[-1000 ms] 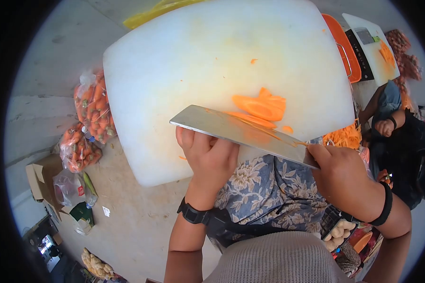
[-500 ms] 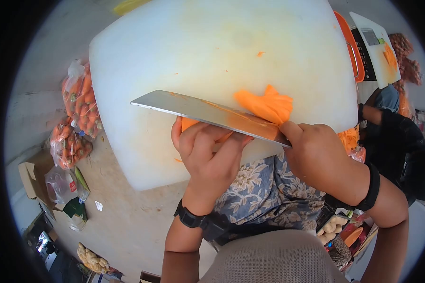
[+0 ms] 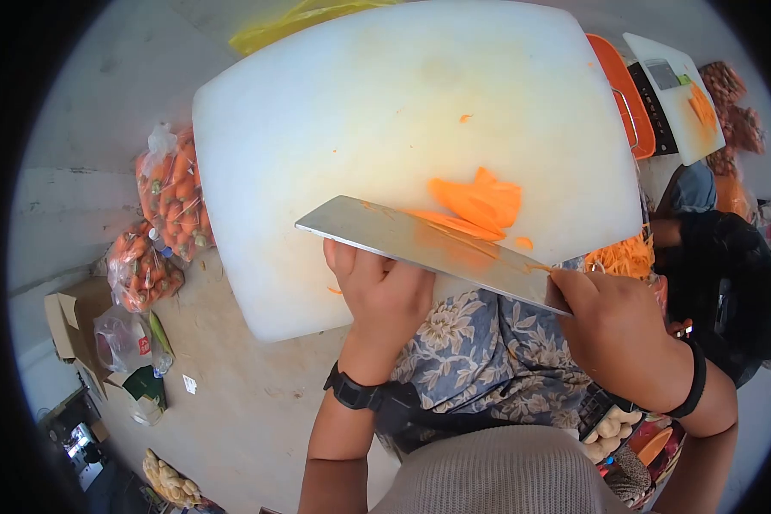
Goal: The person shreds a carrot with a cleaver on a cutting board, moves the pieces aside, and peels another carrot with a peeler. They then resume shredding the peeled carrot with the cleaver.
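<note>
My right hand (image 3: 612, 330) is wrapped round the handle end of a wide cleaver (image 3: 428, 248). Its blade slants across the near part of a white cutting board (image 3: 317, 146), with wet orange marks on the metal. My left hand (image 3: 381, 287) is curled against the blade's near side, fingertips partly behind it. The carrot under those fingers, glimpsed a moment ago, is now hidden. Thin carrot slices (image 3: 480, 201) lie overlapped just beyond the blade, one of them along its face. Small carrot scraps (image 3: 465, 118) dot the board.
Bags of carrots (image 3: 176, 188) stand on the floor at left, near an open cardboard box (image 3: 68, 317). An orange basin (image 3: 617, 86) and a second cutting board (image 3: 681, 103) are at right, beside another person's dark sleeve (image 3: 728, 283). Shredded carrot (image 3: 621, 257) sits by the board's right edge.
The cleaver and both hands have shifted right and nearer to me in view. Another slice now shows at the blade's far side. The carrot under my left fingers has gone out of sight.
</note>
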A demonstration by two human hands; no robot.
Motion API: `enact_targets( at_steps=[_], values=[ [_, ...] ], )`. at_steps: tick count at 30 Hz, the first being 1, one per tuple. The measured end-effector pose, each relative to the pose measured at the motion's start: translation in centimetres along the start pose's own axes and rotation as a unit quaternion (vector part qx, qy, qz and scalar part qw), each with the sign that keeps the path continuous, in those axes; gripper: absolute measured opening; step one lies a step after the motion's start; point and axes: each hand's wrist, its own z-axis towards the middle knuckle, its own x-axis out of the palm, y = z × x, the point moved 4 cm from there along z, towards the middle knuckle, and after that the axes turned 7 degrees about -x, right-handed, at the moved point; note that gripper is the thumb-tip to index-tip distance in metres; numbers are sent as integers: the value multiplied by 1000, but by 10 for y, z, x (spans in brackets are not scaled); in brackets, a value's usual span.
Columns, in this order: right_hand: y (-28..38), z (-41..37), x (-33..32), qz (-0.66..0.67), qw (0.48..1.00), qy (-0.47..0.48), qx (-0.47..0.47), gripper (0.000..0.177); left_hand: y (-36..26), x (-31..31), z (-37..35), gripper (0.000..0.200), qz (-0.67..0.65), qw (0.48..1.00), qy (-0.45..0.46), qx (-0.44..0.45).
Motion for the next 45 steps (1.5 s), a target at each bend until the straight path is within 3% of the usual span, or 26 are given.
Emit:
enact_targets(
  at_steps=[12,15,23,32,45],
  values=[
    [-12,5,12,27,998,54,23,13,-2,-3,2,25,28,999,15,41],
    [-13,18,16,37,998,52,12,12,-2,-2,-1,15,20,999,34,-9],
    [-7,62,39,32,998,40,-20,11,-4,-3,1,15,-5,1000,15,-17],
    [2,26,16,10,999,-25,-34,14,-2,-4,2,23,-2,1000,20,21],
    [-5,-3,10,35,999,16,5,15,6,0,-8,24,-7,1000,12,7]
  ],
)
